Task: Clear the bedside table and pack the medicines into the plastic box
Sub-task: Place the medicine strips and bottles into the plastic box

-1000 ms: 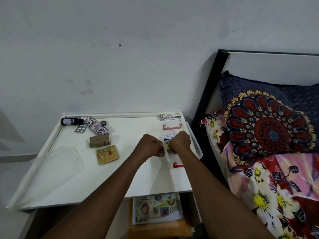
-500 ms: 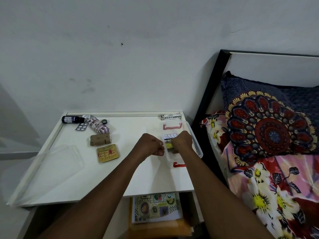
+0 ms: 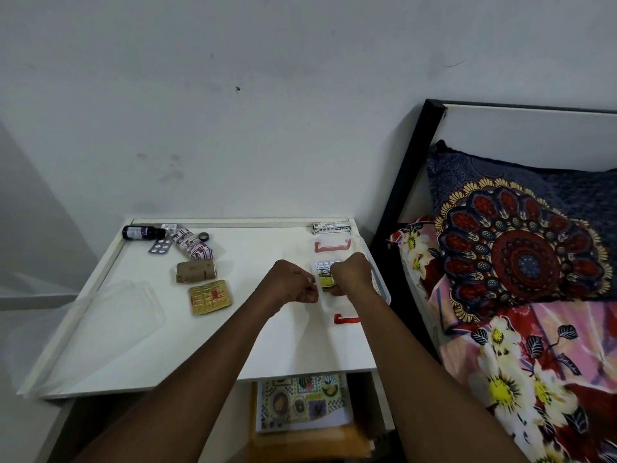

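Plastic box point(image 3: 383, 289): packets point(image 3: 325, 275) inside half-hidden under right hand point(image 3: 352, 272), grip unreadable; left hand point(image 3: 288, 282) curled at its left rim, hold unclear

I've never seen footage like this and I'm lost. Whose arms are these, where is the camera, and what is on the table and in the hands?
No machine: one head-worn camera looks down at a person's arms. On the white table lie a dark bottle, a silver blister strip, a brown packet, a gold blister pack and a clear lid. Both hands curl at a clear plastic box: the right hand seems to pinch a yellow packet inside; what the left hand grips is unclear.
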### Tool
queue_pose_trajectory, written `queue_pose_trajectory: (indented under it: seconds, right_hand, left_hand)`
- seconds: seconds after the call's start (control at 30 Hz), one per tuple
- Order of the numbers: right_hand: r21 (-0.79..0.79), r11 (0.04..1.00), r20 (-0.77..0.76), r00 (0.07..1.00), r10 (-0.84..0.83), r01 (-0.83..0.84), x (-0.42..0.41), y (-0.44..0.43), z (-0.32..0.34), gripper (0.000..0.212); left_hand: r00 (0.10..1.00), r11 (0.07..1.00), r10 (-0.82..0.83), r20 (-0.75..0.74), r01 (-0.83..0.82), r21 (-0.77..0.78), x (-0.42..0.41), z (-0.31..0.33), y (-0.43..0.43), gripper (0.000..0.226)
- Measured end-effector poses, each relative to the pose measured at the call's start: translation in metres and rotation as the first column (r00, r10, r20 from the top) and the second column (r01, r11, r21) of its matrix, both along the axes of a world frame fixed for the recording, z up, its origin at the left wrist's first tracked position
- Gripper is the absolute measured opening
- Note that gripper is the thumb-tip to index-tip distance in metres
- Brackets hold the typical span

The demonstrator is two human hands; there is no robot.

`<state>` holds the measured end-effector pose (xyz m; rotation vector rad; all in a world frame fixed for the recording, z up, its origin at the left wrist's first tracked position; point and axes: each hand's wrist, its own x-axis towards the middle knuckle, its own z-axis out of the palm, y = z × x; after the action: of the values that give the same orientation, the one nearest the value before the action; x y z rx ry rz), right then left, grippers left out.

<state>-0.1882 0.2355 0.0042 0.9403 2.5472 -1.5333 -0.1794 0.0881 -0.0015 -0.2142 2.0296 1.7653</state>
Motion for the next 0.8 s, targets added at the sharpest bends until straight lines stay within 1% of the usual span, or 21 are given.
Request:
queue_pose_trajectory:
  seconds: [0.07, 0.1, 0.17, 0.23, 0.27, 0.33, 0.4, 0.47, 0.5, 0.57, 0.6, 0.63, 0.67, 0.7, 0.73, 0.77, 0.8]
  right_hand:
    - [0.098, 0.994, -0.015, 0.999, 0.046, -0.044, 0.002, -0.003, 0.003, 0.013]
    - [0.165, 0.985, -0.042, 0.997, 0.063, -0.056, 0.003, -0.005, 0.004, 0.012]
    - [0.313, 0.948, -0.127, 0.987, 0.095, -0.051, 0.005, -0.01, 0.01, 0.015]
    - [0.437, 0.899, -0.206, 0.971, 0.122, -0.021, 0.005, -0.022, 0.02, 0.004]
    - [0.478, 0.879, -0.248, 0.959, 0.138, -0.002, 0.004, -0.03, 0.024, 0.003]
    - [0.524, 0.851, -0.333, 0.911, 0.241, -0.034, 0.001, -0.055, 0.028, 0.012]
    - [0.541, 0.826, -0.356, 0.846, 0.398, -0.161, 0.003, -0.089, 0.024, 0.017]
    - [0.56, 0.748, -0.277, 0.771, 0.573, -0.355, 0.007, -0.12, 0.013, 0.016]
    - [0.566, 0.679, -0.225, 0.705, 0.672, -0.468, 0.01, -0.134, 0.007, 0.016]
    - [0.56, 0.491, -0.131, 0.514, 0.848, -0.667, 0.016, -0.161, -0.006, 0.015]
    - [0.563, 0.387, -0.078, 0.42, 0.904, -0.73, 0.018, -0.171, -0.014, 0.016]
    - [0.576, 0.29, -0.014, 0.345, 0.938, -0.764, 0.02, -0.182, -0.022, 0.018]
    - [0.601, 0.208, 0.063, 0.305, 0.95, -0.771, 0.022, -0.19, -0.031, 0.025]
    - [0.636, 0.146, 0.134, 0.295, 0.946, -0.758, 0.022, -0.197, -0.038, 0.033]
    - [0.671, 0.117, 0.179, 0.313, 0.933, -0.733, 0.021, -0.2, -0.045, 0.04]
    - [0.703, 0.11, 0.19, 0.334, 0.923, -0.702, 0.02, -0.2, -0.048, 0.042]
    - [0.731, 0.115, 0.178, 0.351, 0.919, -0.672, 0.018, -0.199, -0.049, 0.039]
  left_hand:
    - [1.0, 1.0, 0.015, 0.011, -0.015, -0.004, -0.001, 0.001, -0.005, 0.011]
    - [1.0, 1.0, 0.023, 0.014, -0.023, -0.008, -0.002, 0.001, -0.009, 0.012]
    - [0.999, 0.999, 0.048, -0.003, -0.048, 0.004, -0.003, 0.004, -0.023, 0.015]
    - [0.994, 0.995, 0.101, -0.038, -0.101, 0.001, -0.004, 0.009, -0.044, 0.017]
    - [0.989, 0.99, 0.136, -0.051, -0.137, -0.011, -0.006, 0.012, -0.055, 0.017]
    - [0.971, 0.975, 0.219, -0.093, -0.222, -0.025, -0.006, 0.019, -0.082, 0.018]
    - [0.943, 0.948, 0.31, -0.119, -0.317, -0.041, -0.008, 0.019, -0.113, 0.021]
    - [0.913, 0.914, 0.377, -0.156, -0.394, -0.095, -0.009, 0.015, -0.147, 0.017]
    - [0.898, 0.892, 0.399, -0.183, -0.427, -0.151, -0.008, 0.012, -0.162, 0.016]
    - [0.875, 0.842, 0.419, -0.243, -0.475, -0.256, -0.006, 0.005, -0.194, 0.018]
    - [0.863, 0.823, 0.435, -0.256, -0.496, -0.277, -0.006, 0.001, -0.206, 0.019]
    - [0.849, 0.806, 0.459, -0.261, -0.522, -0.278, -0.007, -0.003, -0.217, 0.022]
    - [0.833, 0.789, 0.49, -0.256, -0.549, -0.275, -0.007, -0.007, -0.225, 0.025]
    - [0.822, 0.777, 0.514, -0.247, -0.568, -0.272, -0.008, -0.009, -0.231, 0.026]
    - [0.819, 0.775, 0.518, -0.246, -0.571, -0.271, -0.009, -0.012, -0.235, 0.026]
    - [0.825, 0.777, 0.506, -0.253, -0.563, -0.281, -0.01, -0.014, -0.237, 0.026]
    - [0.832, 0.781, 0.489, -0.263, -0.551, -0.293, -0.011, -0.016, -0.238, 0.027]
